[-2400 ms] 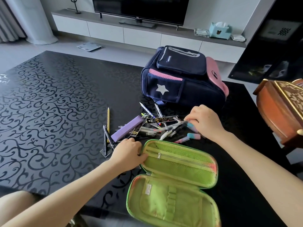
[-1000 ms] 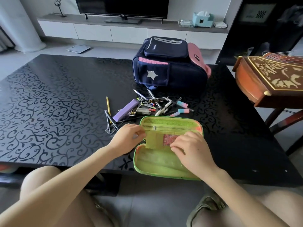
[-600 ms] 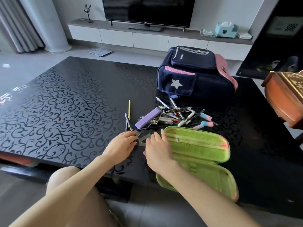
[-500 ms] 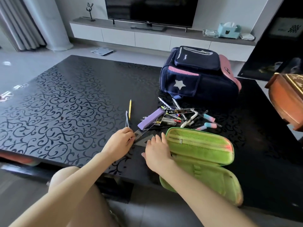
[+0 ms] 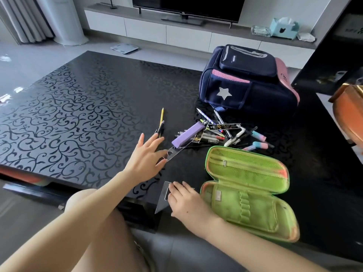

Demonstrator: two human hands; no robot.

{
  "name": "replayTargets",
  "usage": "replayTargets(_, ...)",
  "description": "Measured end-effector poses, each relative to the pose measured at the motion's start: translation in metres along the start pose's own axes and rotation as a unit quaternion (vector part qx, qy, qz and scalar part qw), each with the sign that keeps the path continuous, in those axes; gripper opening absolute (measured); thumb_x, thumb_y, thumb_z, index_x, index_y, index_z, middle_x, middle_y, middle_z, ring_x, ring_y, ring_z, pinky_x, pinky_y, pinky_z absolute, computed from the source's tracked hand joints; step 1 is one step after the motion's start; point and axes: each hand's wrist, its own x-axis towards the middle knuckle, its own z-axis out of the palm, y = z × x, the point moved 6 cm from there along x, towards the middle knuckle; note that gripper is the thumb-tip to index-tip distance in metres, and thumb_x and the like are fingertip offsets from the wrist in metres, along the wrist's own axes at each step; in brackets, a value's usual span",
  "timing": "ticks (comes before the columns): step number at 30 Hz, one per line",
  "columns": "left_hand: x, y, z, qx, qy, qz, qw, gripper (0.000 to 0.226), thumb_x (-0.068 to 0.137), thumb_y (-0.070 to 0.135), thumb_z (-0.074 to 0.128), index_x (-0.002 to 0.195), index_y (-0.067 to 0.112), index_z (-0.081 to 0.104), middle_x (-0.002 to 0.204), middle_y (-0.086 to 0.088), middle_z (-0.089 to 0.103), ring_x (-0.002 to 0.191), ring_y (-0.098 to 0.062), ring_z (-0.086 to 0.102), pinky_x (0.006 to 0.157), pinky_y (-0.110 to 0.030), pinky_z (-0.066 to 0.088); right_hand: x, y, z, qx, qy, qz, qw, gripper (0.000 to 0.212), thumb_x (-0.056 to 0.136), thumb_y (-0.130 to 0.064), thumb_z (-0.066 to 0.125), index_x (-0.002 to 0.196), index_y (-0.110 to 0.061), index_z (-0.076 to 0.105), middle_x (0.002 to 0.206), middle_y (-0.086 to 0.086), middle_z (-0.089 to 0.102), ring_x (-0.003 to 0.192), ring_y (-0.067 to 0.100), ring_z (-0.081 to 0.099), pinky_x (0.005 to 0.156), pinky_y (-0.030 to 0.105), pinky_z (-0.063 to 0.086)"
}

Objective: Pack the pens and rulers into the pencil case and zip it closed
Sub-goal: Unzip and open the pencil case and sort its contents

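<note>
One clear set square (image 5: 162, 202) pinched by right hand (image 5: 187, 203), tip toward person.

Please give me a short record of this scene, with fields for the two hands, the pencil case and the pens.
left hand: open, fingers straight, at the end of a clear ruler
right hand: fingers on a clear triangle ruler at the near edge of the table; grip unclear
pencil case: open, no pens inside
pens: piled on the table behind the case

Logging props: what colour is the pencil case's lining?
Pencil case lining: lime green, seen best in the head view.
</note>
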Motion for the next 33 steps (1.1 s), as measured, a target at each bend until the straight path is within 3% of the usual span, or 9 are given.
replayTargets(4,-0.013,0.013,0.013,0.016,-0.059,0.049,0.997,0.061,0.092,0.053,0.022,0.119,0.016,0.063,0.133,-0.006,0.057,0.129,-0.03,0.046,0.107,-0.059,0.023,-0.009,0.0,-0.013,0.04,0.119,-0.019,0.992,0.017,0.067,-0.029,0.077,0.074,-0.016,0.069,0.086,0.003,0.073,0.08,0.017,0.069,0.083,0.03,0.055)
replayTargets(7,-0.028,0.021,0.013,0.002,-0.059,0.061,0.996,0.076,0.093,0.058,0.006,0.125,0.014,0.059,0.131,-0.003,0.058,0.128,-0.025,0.047,0.115,-0.042,0.019,-0.015,0.006,-0.025,0.131,0.187,0.021,0.973,0.018,0.086,-0.02,0.058,0.069,-0.012,0.062,0.069,0.002,0.066,0.063,0.017,0.064,0.08,0.035,0.056)
replayTargets(9,-0.039,0.027,0.009,0.004,-0.05,0.074,0.996,0.075,0.093,0.059,0.008,0.122,0.014,0.061,0.129,-0.003,0.06,0.126,-0.023,0.049,0.113,-0.037,0.014,-0.02,0.019,-0.035,0.211,0.219,0.097,0.948,0.034,0.095,-0.024,0.043,0.071,-0.01,0.062,0.065,0.002,0.064,0.057,0.019,0.061,0.073,0.03,0.054)
replayTargets(12,-0.054,0.035,0.007,0.01,-0.032,0.101,0.994,0.069,0.094,0.058,0.016,0.121,0.013,0.062,0.13,-0.002,0.059,0.128,-0.023,0.047,0.112,-0.04,0.017,-0.029,0.042,-0.045,0.311,0.223,0.214,0.899,0.025,0.09,-0.027,0.048,0.074,-0.012,0.062,0.06,-0.001,0.063,0.053,0.015,0.056,0.054,0.024,0.038)
replayTargets(16,-0.068,0.049,0.002,-0.02,0.0,0.139,0.99,0.065,0.093,0.057,0.027,0.115,0.009,0.065,0.124,-0.003,0.063,0.124,-0.023,0.051,0.111,-0.039,0.022,-0.035,0.062,-0.038,0.366,0.206,0.297,0.857,0.019,0.087,-0.024,0.054,0.075,-0.012,0.061,0.054,-0.004,0.056,0.048,0.015,0.046,0.053,0.031,0.036)
replayTargets(18,-0.072,0.057,0.001,-0.031,0.001,0.16,0.987,0.064,0.092,0.059,0.03,0.111,0.01,0.067,0.12,-0.002,0.066,0.122,-0.022,0.053,0.111,-0.037,0.022,-0.033,0.068,-0.037,0.383,0.198,0.317,0.845,0.017,0.089,-0.02,0.056,0.077,-0.011,0.062,0.057,0.0,0.061,0.052,0.019,0.052,0.055,0.035,0.04)
replayTargets(23,-0.072,0.067,0.003,-0.02,-0.052,0.171,0.984,0.071,0.089,0.065,0.028,0.117,0.011,0.063,0.122,0.001,0.064,0.125,-0.018,0.05,0.114,-0.034,0.016,-0.003,0.076,-0.04,0.354,0.183,0.303,0.866,0.016,0.088,-0.02,0.059,0.079,-0.012,0.068,0.067,0.003,0.068,0.059,0.018,0.055,0.054,0.029,0.035)
replayTargets(27,-0.074,0.067,0.004,-0.024,-0.074,0.161,0.984,0.074,0.091,0.063,0.016,0.117,0.014,0.064,0.12,0.003,0.066,0.118,-0.013,0.056,0.109,-0.031,0.029,0.018,0.075,-0.028,0.373,0.152,0.277,0.872,0.02,0.088,-0.017,0.058,0.072,-0.007,0.067,0.067,0.003,0.063,0.062,0.014,0.048,0.058,0.025,0.028)
replayTargets(33,-0.076,0.071,-0.001,-0.044,-0.015,0.186,0.981,0.066,0.09,0.06,0.025,0.108,0.016,0.07,0.111,0.007,0.07,0.106,-0.01,0.063,0.103,-0.025,0.035,0.032,0.095,-0.013,0.378,0.152,0.299,0.863,0.025,0.087,-0.013,0.057,0.065,-0.002,0.06,0.062,0.006,0.059,0.058,0.02,0.051,0.056,0.033,0.038)
